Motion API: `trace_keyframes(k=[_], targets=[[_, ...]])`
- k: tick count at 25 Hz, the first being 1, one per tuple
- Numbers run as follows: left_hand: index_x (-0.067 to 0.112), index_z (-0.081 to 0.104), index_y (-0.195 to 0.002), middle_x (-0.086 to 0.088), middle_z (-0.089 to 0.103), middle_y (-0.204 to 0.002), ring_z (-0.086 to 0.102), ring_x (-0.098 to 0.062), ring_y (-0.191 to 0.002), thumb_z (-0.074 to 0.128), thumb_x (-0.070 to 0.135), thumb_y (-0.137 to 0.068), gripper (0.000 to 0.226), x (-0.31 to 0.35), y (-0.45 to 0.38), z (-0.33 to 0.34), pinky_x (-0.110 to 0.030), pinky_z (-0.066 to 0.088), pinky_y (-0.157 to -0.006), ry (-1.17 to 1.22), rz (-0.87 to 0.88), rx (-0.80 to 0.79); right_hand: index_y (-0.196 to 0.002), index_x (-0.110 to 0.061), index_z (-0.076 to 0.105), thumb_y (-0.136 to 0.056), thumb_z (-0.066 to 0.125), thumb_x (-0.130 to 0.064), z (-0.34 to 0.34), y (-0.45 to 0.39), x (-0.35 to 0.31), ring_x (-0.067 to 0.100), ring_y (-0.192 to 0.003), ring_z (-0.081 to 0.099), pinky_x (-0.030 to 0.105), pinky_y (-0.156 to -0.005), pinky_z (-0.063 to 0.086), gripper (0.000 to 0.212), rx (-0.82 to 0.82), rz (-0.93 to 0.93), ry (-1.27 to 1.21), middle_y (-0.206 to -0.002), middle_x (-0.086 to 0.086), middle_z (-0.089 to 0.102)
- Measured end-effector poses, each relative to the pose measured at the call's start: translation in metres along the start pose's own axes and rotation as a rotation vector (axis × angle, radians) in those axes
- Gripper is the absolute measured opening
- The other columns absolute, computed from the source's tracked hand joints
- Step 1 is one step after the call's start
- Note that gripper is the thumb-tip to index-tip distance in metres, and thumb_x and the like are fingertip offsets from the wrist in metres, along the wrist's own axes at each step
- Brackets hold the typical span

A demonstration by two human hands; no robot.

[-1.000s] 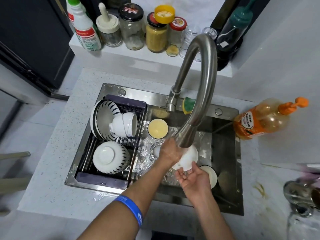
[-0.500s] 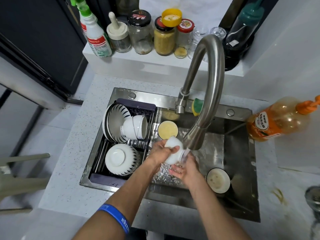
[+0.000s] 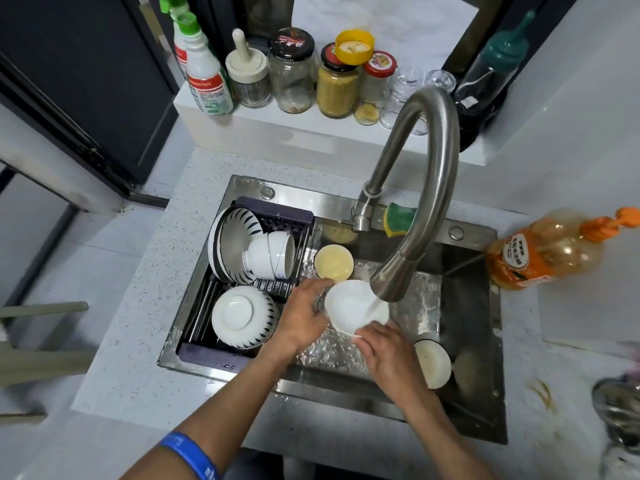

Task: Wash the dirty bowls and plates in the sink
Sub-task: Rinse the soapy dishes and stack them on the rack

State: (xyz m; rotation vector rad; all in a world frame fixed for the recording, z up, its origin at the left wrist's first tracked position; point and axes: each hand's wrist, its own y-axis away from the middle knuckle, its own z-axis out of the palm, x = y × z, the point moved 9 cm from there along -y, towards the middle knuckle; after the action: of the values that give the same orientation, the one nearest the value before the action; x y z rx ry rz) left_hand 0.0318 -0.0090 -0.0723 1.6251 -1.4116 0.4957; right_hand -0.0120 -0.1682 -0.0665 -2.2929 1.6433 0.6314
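Both hands are gripping a white bowl (image 3: 353, 308) mid-sink: the left hand (image 3: 304, 315) is clamping its far-left rim, the right hand (image 3: 388, 355) its near edge, tilting it open under the faucet (image 3: 420, 188) so water is sheeting off.

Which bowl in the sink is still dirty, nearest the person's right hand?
Start at the steel sink and go to its near right part, just right of the right hand. The dirty bowl sits there, dark-rimmed with a creamy film inside, unlike the clean white bowl held under the faucet.
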Motion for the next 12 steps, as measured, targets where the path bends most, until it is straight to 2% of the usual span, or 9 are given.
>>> trace_keyframes(k=[2,4,7,10,12], targets=[[0.021,0.053,-0.138,-0.002,0.052,-0.142,0.048,-0.013,-0.126,0.058,-0.004,-0.091,0.053,-0.018,0.005,0.0,-0.021,0.043,-0.102,0.308,-0.215,0.006,-0.091,-0.019,0.068,-0.092,0.066,-0.021,-0.003,-0.004,-0.001,0.02,-0.08,0.056,0.034,-0.07,0.047,0.004,0.021,0.056,0.009,-0.087,-0.005,0.066],[0.019,0.054,-0.136,-0.001,0.056,-0.138,0.052,-0.013,-0.122,0.052,0.001,-0.098,0.042,-0.027,0.009,0.002,-0.03,0.044,-0.108,0.413,-0.318,0.006,-0.089,-0.019,0.068,-0.091,0.066,-0.02,-0.004,-0.002,-0.002,0.021,-0.078,0.056,0.035,-0.068,0.048,0.003,0.046,0.087,0.072,-0.085,-0.005,0.066],[0.016,0.057,-0.132,0.002,0.056,-0.135,0.051,-0.013,-0.121,0.05,0.012,-0.102,0.032,-0.02,0.015,0.005,-0.035,0.038,-0.113,0.426,-0.33,-0.01,-0.09,-0.02,0.067,-0.091,0.065,-0.021,-0.003,0.004,-0.005,0.023,-0.079,0.056,0.036,-0.069,0.046,0.003,0.046,0.093,0.054,-0.085,-0.006,0.065],[0.016,0.06,-0.129,0.001,0.06,-0.128,0.053,-0.016,-0.12,0.052,0.016,-0.101,0.028,-0.014,0.019,0.012,-0.033,0.039,-0.109,0.461,-0.325,-0.021,-0.088,-0.017,0.069,-0.089,0.067,-0.02,-0.009,0.011,-0.001,0.025,-0.079,0.057,0.038,-0.067,0.049,0.003,0.079,0.178,0.055,-0.085,-0.004,0.067],[0.015,0.062,-0.125,0.002,0.062,-0.121,0.056,-0.018,-0.118,0.052,0.014,-0.102,0.025,-0.014,0.019,0.01,-0.034,0.041,-0.107,0.509,-0.342,0.012,-0.086,-0.016,0.07,-0.084,0.073,-0.016,-0.011,0.012,-0.008,0.025,-0.078,0.055,0.036,-0.063,0.049,0.003,0.098,0.165,0.082,-0.083,-0.003,0.067]])
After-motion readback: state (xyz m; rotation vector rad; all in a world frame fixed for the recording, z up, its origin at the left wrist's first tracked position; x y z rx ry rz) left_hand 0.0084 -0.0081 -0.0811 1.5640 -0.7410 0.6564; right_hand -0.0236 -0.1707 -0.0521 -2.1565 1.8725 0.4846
